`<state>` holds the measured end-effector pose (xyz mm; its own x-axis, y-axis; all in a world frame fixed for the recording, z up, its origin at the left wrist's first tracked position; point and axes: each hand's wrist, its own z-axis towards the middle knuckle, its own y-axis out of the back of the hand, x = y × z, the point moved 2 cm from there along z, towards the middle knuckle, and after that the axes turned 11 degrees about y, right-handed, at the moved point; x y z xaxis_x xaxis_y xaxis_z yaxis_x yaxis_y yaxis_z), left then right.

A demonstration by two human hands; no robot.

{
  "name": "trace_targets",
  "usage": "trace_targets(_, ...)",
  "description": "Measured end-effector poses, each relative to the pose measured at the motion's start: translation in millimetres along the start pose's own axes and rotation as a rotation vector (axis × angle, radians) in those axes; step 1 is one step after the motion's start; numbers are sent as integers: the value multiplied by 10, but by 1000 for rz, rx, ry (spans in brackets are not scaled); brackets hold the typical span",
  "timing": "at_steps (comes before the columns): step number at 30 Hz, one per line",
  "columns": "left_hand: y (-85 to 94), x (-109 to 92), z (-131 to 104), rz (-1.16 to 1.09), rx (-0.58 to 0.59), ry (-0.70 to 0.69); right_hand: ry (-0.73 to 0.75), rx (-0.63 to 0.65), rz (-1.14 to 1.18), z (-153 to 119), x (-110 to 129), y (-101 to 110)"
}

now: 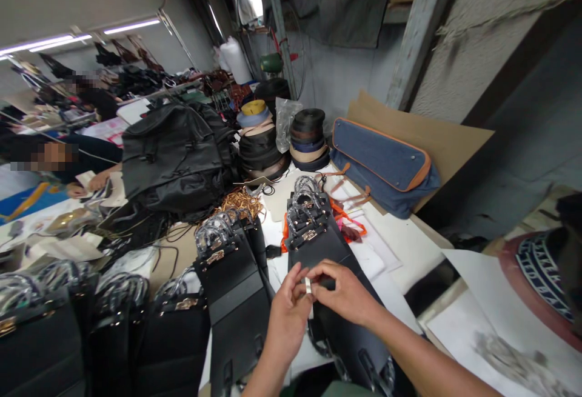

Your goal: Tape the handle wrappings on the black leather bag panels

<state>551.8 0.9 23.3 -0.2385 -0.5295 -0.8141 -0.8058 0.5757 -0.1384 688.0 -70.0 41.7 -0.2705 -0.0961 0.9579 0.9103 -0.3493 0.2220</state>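
Over a stack of black bags (318,245), my left hand (291,303) and my right hand (339,291) meet. Both pinch a small pale strip (308,286) between their fingertips. The bags have plastic-wrapped handles and gold-coloured clasps. Just left of my hands lies another stack of black bags (234,288) with the same handles.
More black bags (175,342) fill the lower left. Behind stand a large black bag (177,154), rolls of strap (309,136) and a blue bag with orange trim (382,154). A person's hands (97,182) are at the left.
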Motion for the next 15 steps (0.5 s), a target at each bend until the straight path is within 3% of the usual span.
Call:
trace_targets(3, -6, 19, -1, 86, -7, -55, 110, 59, -205, -12, 42, 19)
trace_targets(9, -14, -10, -85, 252, -30, -100, 162, 145, -484, 8, 61, 17)
trace_targets(15, 24, -94, -116, 439, -96, -253, 111, 124, -298, 31, 15, 25)
